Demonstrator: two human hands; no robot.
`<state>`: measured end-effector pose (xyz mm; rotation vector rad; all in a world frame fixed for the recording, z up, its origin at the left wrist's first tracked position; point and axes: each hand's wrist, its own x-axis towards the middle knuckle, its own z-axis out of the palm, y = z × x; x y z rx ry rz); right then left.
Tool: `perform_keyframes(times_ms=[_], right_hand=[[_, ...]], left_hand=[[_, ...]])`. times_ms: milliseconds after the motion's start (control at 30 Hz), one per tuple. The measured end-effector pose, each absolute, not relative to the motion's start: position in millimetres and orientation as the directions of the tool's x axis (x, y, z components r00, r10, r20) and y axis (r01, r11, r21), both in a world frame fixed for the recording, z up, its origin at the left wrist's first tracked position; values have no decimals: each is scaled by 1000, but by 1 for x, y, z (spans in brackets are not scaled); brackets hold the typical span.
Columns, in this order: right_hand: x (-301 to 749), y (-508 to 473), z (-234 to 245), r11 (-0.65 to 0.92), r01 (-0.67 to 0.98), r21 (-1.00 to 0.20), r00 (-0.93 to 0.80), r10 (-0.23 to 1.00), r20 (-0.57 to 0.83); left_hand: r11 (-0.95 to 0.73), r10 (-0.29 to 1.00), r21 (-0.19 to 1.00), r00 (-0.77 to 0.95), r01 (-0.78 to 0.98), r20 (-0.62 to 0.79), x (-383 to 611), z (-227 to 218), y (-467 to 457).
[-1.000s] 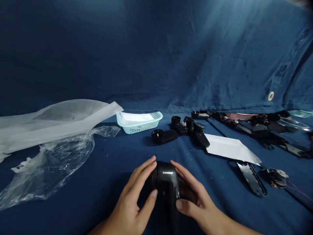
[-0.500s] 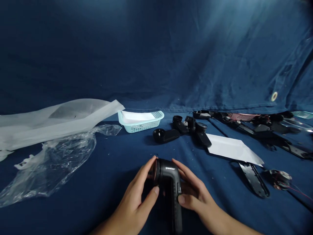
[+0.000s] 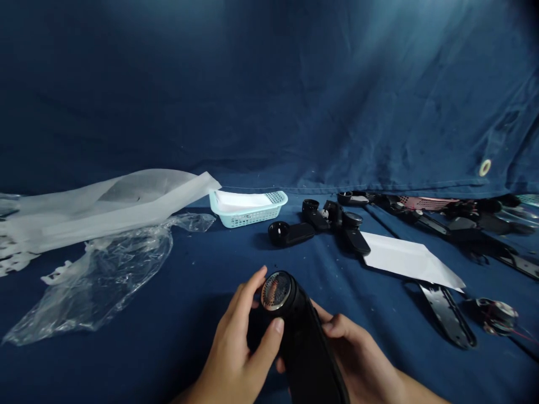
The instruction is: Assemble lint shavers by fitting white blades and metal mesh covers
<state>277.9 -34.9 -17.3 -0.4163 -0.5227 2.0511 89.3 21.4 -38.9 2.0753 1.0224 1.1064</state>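
A black fabric shaver (image 3: 314, 350) with a round perforated metal head (image 3: 277, 290) is held low in front of me, its mesh face turned up towards the camera. My right hand (image 3: 357, 350) wraps the handle from the right side, its thumb on the edge; some fingers are hidden behind the body. My left hand (image 3: 240, 336) curves around the head from the left, with the thumb against its lower rim and the fingers along the far left side.
Past my hands lie several black shaver shells (image 3: 290, 233) and a light blue basket (image 3: 248, 216) holding white sheets. Clear plastic film (image 3: 122, 280) and white foam wrap (image 3: 105, 207) spread at left. White paper (image 3: 408, 258), an open shell (image 3: 448, 317) and a wired motor part (image 3: 492, 314) lie at right.
The fabric shaver has been turned so its metal mesh now faces up towards me, where before its side with the lettering showed. My right hand has shifted its grip along the handle.
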Motion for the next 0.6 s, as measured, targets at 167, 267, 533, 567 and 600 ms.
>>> perform_keyframes(times_ms=[167,267,533,567,600], right_hand=[[277,-36,-18,-486,-684,-544,-534,842,-80],[277,-37,-19,-487,-669,-561,-541,837,-81],[276,-41,-17,-480,-652,-587,-563,825,-49],[276,-41,-16,-473,-656,-588,-558,828,-44],[276,-42,-15,-468,-661,-587,-553,832,-42]], left_hand=[[-585,791,743,428,324,436,87,-39,22],[-654,730,708,465,266,500,86,-35,21],[-763,626,620,447,183,639,86,-33,18],[-776,611,605,449,179,652,86,-33,18],[-789,595,588,453,175,664,86,-33,18]])
